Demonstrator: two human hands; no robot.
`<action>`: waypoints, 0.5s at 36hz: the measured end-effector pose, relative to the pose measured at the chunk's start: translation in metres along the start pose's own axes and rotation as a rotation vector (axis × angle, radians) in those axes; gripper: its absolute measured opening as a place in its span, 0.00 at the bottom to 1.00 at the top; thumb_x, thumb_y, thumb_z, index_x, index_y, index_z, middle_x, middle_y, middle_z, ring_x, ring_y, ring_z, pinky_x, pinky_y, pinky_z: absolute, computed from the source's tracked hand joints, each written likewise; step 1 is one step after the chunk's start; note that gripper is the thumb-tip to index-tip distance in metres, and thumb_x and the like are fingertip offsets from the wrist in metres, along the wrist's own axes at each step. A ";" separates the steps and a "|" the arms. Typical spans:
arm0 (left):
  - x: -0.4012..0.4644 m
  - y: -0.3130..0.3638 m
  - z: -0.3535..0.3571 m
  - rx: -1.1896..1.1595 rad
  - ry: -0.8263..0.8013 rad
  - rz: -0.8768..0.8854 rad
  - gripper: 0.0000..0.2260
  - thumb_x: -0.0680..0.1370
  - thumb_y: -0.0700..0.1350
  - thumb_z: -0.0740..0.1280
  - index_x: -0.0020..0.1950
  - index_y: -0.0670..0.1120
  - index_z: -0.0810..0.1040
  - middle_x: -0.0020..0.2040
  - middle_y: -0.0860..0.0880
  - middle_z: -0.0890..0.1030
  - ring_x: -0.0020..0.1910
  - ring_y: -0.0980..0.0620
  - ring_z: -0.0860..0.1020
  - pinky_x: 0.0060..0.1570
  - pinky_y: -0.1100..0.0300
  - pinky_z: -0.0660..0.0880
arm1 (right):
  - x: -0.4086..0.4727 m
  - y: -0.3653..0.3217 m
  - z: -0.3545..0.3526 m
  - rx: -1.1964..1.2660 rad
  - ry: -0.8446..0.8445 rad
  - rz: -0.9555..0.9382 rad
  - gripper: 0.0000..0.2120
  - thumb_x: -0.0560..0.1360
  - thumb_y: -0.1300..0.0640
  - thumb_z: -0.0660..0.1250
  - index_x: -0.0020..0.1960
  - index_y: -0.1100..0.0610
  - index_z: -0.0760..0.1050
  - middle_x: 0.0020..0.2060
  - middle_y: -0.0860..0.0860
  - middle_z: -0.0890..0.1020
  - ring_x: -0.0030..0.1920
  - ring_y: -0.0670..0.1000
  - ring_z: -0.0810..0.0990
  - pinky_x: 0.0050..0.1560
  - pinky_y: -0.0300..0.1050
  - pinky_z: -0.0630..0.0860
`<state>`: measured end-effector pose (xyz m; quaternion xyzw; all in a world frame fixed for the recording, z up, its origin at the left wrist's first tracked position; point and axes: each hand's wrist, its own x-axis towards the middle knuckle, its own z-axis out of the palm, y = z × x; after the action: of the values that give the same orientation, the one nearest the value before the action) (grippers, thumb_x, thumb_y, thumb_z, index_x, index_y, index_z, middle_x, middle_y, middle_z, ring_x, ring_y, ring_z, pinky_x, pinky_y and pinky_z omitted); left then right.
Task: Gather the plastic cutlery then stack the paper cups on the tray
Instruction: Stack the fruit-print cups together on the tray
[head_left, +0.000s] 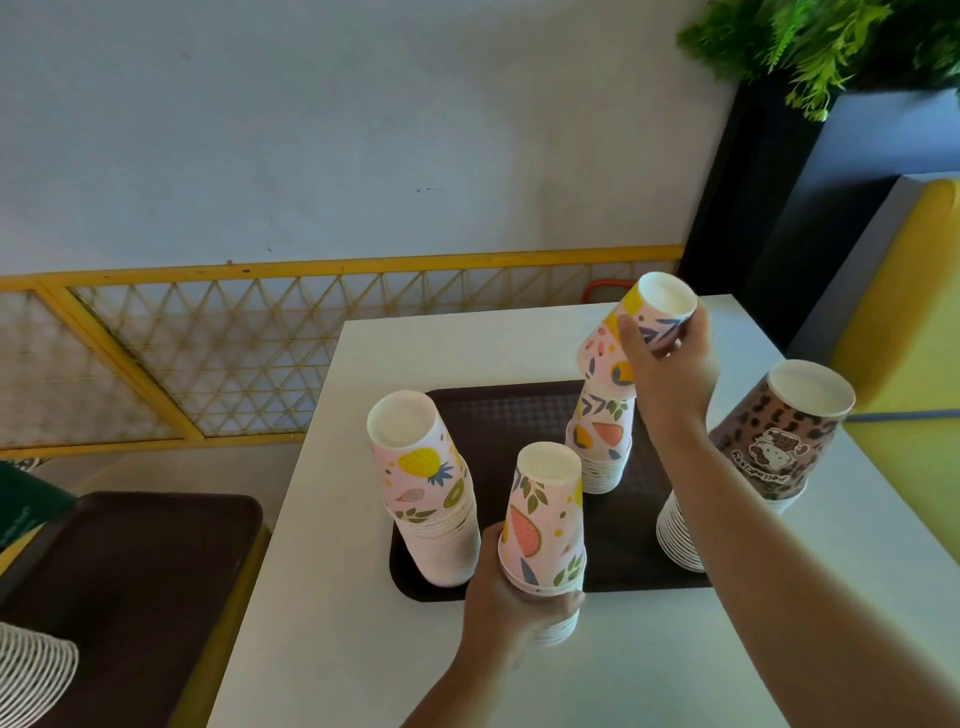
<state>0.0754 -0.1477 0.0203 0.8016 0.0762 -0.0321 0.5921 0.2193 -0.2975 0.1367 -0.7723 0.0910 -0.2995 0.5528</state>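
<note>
Now left hand (511, 597) grips a cup stack (545, 525); right hand (670, 364) grips a tilted cup (631, 332).

- We see a dark brown tray (498, 415) with a fine waffle texture on a white table (363, 597).
- Our left hand (511, 597) grips a pink cup stack (545, 525) printed with a watermelon slice and green leaves.
- Our right hand (670, 364) holds a pink cup (631, 332) with yellow fruit and blue leaves.
- The stack below it (600, 447) shows the same pink fruit print.
- Another stack (426, 483) carries a yellow pineapple and green kiwi on pink.
- The brown stack (774, 447) has black spots and a cartoon figure.
- Behind runs a yellow lattice rail (208, 338) under a pale wall (311, 130); the plant (821, 41) is green.
</note>
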 end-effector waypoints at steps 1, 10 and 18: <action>0.000 0.000 0.000 -0.001 0.005 0.003 0.34 0.61 0.41 0.81 0.59 0.53 0.66 0.52 0.64 0.73 0.50 0.79 0.70 0.43 0.81 0.69 | -0.001 0.005 0.002 -0.040 -0.003 -0.002 0.24 0.71 0.51 0.70 0.63 0.59 0.69 0.56 0.54 0.78 0.56 0.51 0.76 0.50 0.39 0.72; -0.001 -0.002 0.001 -0.076 -0.006 -0.038 0.34 0.55 0.47 0.80 0.55 0.57 0.68 0.52 0.61 0.77 0.51 0.74 0.73 0.44 0.79 0.71 | -0.019 0.022 -0.001 -0.203 -0.129 0.047 0.36 0.69 0.49 0.72 0.71 0.56 0.60 0.68 0.54 0.68 0.67 0.53 0.68 0.60 0.44 0.67; -0.003 -0.003 0.005 -0.120 -0.005 -0.059 0.38 0.50 0.56 0.77 0.57 0.57 0.68 0.54 0.57 0.79 0.54 0.60 0.77 0.51 0.69 0.75 | -0.074 -0.005 -0.030 -0.085 -0.363 -0.057 0.22 0.71 0.49 0.68 0.64 0.52 0.69 0.57 0.46 0.75 0.57 0.45 0.75 0.53 0.36 0.71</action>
<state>0.0722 -0.1515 0.0167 0.7619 0.1005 -0.0469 0.6381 0.1424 -0.2845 0.1211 -0.8386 -0.0194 -0.1667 0.5182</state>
